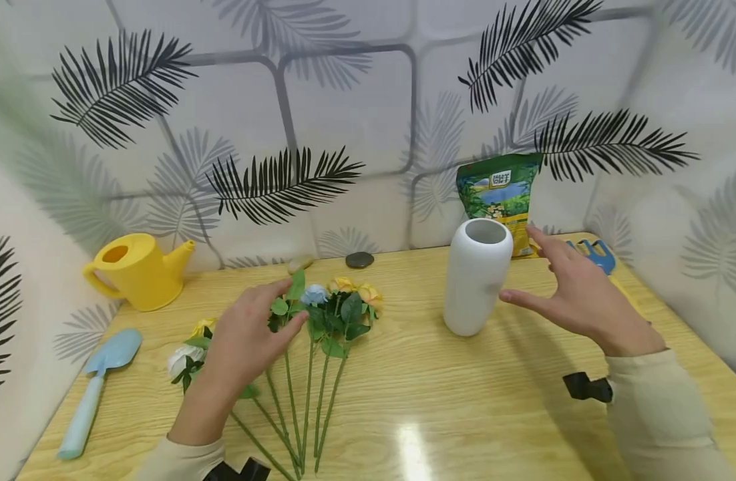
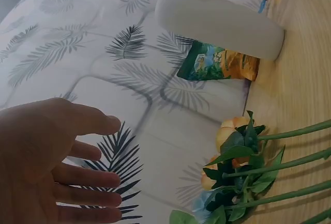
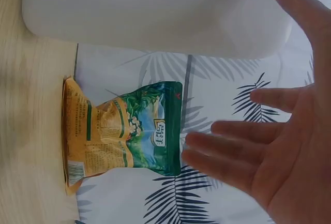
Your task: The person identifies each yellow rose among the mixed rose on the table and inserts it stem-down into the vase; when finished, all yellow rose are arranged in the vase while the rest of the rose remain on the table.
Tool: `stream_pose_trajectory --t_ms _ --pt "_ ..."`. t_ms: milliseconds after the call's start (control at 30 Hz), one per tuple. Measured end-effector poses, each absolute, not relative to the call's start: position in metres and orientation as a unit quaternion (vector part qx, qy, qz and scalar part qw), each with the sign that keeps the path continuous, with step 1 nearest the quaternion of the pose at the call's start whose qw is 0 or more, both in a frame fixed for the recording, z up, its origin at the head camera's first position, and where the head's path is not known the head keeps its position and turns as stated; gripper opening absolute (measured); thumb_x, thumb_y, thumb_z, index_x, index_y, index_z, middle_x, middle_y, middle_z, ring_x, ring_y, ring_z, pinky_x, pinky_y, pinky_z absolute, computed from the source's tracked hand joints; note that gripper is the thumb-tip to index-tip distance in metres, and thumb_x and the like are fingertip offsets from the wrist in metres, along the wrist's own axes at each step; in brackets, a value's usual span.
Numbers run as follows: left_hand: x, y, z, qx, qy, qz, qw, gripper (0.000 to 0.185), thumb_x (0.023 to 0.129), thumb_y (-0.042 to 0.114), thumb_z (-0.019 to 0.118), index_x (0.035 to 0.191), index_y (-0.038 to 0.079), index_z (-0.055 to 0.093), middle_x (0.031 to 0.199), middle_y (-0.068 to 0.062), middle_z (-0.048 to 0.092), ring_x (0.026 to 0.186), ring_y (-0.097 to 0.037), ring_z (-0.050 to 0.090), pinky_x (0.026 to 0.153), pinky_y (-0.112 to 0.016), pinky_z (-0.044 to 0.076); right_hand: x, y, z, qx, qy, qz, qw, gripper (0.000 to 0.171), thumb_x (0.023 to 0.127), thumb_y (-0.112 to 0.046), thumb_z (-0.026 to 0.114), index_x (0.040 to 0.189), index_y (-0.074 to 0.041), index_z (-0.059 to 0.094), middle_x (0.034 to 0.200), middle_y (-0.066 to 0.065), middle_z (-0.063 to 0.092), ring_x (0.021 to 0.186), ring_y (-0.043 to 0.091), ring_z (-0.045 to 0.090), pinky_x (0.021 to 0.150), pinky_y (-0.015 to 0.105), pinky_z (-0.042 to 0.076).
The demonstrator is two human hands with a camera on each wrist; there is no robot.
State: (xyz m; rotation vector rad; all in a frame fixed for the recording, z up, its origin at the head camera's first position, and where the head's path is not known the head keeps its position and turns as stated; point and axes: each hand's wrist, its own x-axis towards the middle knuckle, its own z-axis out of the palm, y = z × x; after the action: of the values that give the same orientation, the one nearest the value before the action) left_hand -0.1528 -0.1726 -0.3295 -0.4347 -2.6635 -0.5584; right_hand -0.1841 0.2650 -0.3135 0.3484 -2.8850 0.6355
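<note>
Head view: five green stems fan out nearest on the table; left hand, fingers spread and empty, hovers over their blooms. One white vase stands upright at nine o'clock of the wide-open right hand, just apart.

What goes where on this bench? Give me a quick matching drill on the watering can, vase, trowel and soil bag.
Things:
1. watering can
2. vase
3. trowel
4. soil bag

Places:
A. leaning on the wall behind the vase
B. lying at the table's left edge
C. upright beside the right hand
D. standing at the back left

Pairs: 1-D, 2-C, 3-B, 4-A
</note>
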Motion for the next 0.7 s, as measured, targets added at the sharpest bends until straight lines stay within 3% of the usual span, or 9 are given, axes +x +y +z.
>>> stream_pose_trajectory --t_ms 167,267,400,533,600,700 --pt "-0.156 -0.165 -0.339 -0.163 -0.948 -0.245 0.124 0.045 0.092 0.023 0.076 0.129 0.003 0.064 0.118 -0.014 0.072 0.105 -0.032 0.069 0.087 -0.051 0.057 -0.187 0.262 -0.32 0.152 -0.939 0.282 0.127 0.097 0.083 -0.039 0.083 0.16 -0.015 0.028 0.146 0.023 0.049 0.118 0.046 0.061 0.094 0.064 0.051" --pt "-0.159 -0.163 -0.346 -0.17 -0.945 -0.266 0.082 0.04 0.091 0.02 0.076 0.126 0.003 0.066 0.113 -0.013 0.073 0.089 -0.025 0.07 0.074 -0.041 0.058 -0.19 0.261 -0.325 0.163 -0.923 0.324 0.128 0.092 0.084 -0.032 0.083 0.158 -0.014 0.032 0.143 0.019 0.053 0.12 0.041 0.062 0.094 0.06 0.053" --pt "-0.162 -0.159 -0.357 -0.176 -0.937 -0.3 0.012 0.032 0.092 0.017 0.074 0.121 0.005 0.068 0.104 -0.008 0.074 0.071 -0.011 0.059 0.06 -0.028 0.047 -0.194 0.26 -0.33 0.168 -0.91 0.362 0.115 0.086 0.088 -0.029 0.081 0.158 -0.015 0.032 0.143 0.017 0.055 0.12 0.038 0.063 0.096 0.058 0.053" --pt "-0.165 -0.154 -0.369 -0.188 -0.923 -0.332 -0.05 0.03 0.093 0.017 0.073 0.119 0.004 0.067 0.097 -0.003 0.074 0.066 -0.008 0.054 0.055 -0.026 0.044 -0.196 0.258 -0.335 0.181 -0.896 0.386 0.122 0.083 0.089 -0.022 0.08 0.157 -0.016 0.034 0.142 0.018 0.056 0.118 0.036 0.064 0.094 0.052 0.056" --pt "-0.166 -0.151 -0.375 -0.197 -0.918 -0.338 -0.068 0.029 0.093 0.016 0.074 0.118 0.005 0.068 0.094 -0.001 0.073 0.065 -0.009 0.054 0.055 -0.026 0.044 -0.197 0.257 -0.338 0.184 -0.891 0.394 0.129 0.081 0.089 -0.02 0.08 0.156 -0.016 0.036 0.14 0.018 0.058 0.116 0.032 0.066 0.092 0.045 0.058" --pt "-0.168 -0.147 -0.38 -0.202 -0.916 -0.336 -0.085 0.028 0.092 0.016 0.074 0.117 0.006 0.068 0.091 0.001 0.073 0.065 -0.009 0.056 0.057 -0.026 0.046 -0.198 0.255 -0.34 0.179 -0.887 0.406 0.128 0.079 0.089 -0.019 0.079 0.156 -0.017 0.037 0.139 0.018 0.06 0.115 0.03 0.066 0.092 0.042 0.058"
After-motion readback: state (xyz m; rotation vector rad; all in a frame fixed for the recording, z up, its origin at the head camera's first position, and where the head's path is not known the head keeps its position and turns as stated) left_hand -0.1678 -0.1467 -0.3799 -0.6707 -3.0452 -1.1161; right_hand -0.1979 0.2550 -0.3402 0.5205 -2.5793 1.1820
